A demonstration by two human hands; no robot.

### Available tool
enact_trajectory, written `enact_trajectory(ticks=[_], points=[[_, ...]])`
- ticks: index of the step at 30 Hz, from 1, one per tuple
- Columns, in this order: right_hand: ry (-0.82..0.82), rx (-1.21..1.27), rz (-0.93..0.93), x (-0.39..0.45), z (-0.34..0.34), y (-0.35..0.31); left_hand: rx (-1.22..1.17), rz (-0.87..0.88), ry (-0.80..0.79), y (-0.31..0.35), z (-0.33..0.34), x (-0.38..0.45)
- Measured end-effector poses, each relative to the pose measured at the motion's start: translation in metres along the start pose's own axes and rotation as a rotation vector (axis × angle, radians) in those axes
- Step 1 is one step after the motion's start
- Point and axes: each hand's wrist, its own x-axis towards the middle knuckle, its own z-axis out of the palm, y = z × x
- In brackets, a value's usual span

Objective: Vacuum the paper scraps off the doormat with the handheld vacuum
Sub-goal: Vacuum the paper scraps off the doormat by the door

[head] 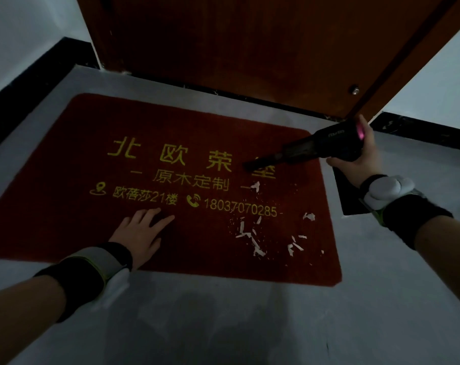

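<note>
A red doormat (pixel 65 180) with yellow printed characters lies on the grey floor before a door. White paper scraps (pixel 252 238) are scattered over its right near part, with more scraps (pixel 309 216) close to the right edge. My right hand (pixel 360 159) grips a black handheld vacuum (pixel 326 147) with a pink light at its rear. Its narrow nozzle points left and down, with the tip over the mat's lettering, above the scraps. My left hand (pixel 139 233) rests flat on the mat, fingers spread, left of the scraps.
A brown wooden door (pixel 236 48) stands shut just behind the mat, with a small metal stopper (pixel 354 90) near its base. Black skirting (pixel 25 83) runs along white walls on both sides. A dark flat square (pixel 347 196) lies on the floor right of the mat.
</note>
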Motion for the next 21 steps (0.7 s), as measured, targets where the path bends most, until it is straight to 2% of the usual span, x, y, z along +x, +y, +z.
enact_trajectory(ticks=[4,8,21], points=[[0.049,0.015,0.037,0.000,0.005,0.002,-0.016,0.004,0.018,-0.001,0.000,0.000],[0.027,0.038,0.034,0.004,0.007,0.002,-0.019,0.001,0.021,-0.001,0.001,0.000],[-0.384,-0.082,-0.016,0.012,0.016,-0.010,-0.033,-0.002,0.027,-0.001,0.001,-0.001]])
